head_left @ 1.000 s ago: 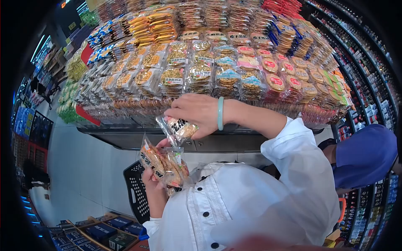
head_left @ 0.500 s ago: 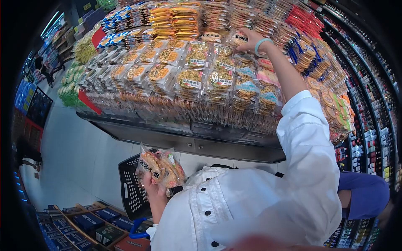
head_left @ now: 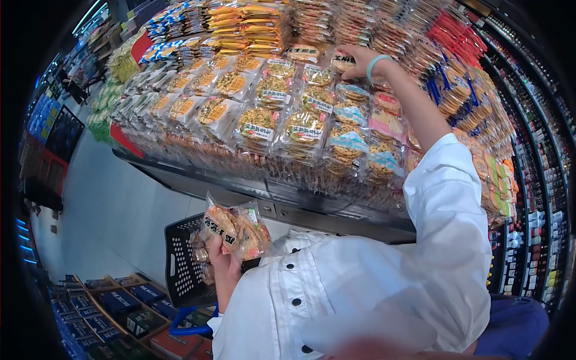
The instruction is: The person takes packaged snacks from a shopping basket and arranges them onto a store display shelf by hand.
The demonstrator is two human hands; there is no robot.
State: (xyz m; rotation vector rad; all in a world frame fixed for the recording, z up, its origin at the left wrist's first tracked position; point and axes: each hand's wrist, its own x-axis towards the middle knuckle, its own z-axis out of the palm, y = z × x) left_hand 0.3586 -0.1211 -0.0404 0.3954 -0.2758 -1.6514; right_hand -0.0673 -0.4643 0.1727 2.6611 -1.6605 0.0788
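My left hand (head_left: pixel 223 261) is closed around clear packets of round crackers (head_left: pixel 231 231), held over the black basket (head_left: pixel 178 255). The front packet has dark printed characters. My right hand (head_left: pixel 364 63), with a pale teal band at the wrist, reaches to the far part of the snack display. Its fingers are bent over the edge of a clear cracker packet (head_left: pixel 342 62) with dark lettering; the fingertips are partly hidden. Seeded cracker packets (head_left: pixel 306 126) lie in rows just nearer to me. More packets lie inside the basket, below my left hand.
The display's dark base (head_left: pixel 240 195) runs across in front of me. A blue basket handle (head_left: pixel 183 324) is by my left forearm. Boxed goods (head_left: pixel 120 303) stand at lower left, and tall stocked shelves (head_left: pixel 534 198) curve along the right. Pale floor (head_left: pixel 108 210) shows at left.
The view has shifted slightly, and the display looks nearer. My right hand stays at the same packet area. My left hand still holds its packets, and more of the basket's contents shows.
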